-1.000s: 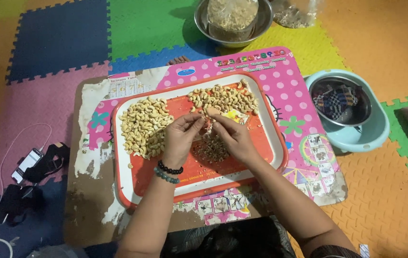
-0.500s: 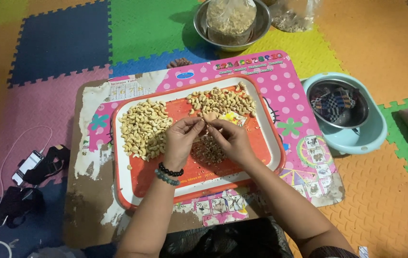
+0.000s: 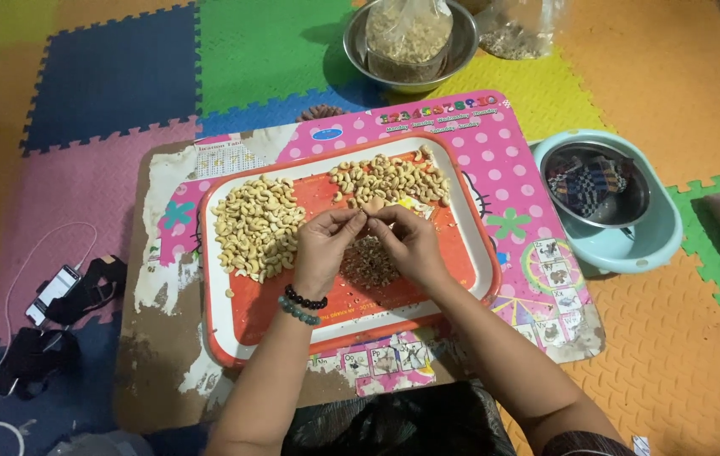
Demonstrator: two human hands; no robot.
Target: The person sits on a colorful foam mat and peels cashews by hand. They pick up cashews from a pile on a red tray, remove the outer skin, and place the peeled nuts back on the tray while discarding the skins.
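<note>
Left of the tray (image 3: 223,333), a heap (image 3: 257,226) of pale cashews; at centre, left hand (image 3: 324,251) and right hand (image 3: 411,243) pinched together on one cashew (image 3: 371,208) over the brown skins (image 3: 368,262). Likely light, hard yet brittle, a bit slick (best nipped at its ends with fingertips). Far right, a second heap (image 3: 390,179). Since the earlier frame, hands lifted slightly, fingertips drawn closer.

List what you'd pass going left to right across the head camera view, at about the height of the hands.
Phone on the floor mat → pale nut pile at the tray's left → left hand → right hand → tray's right rim → blue tub with a steel bowl inside.
</note>
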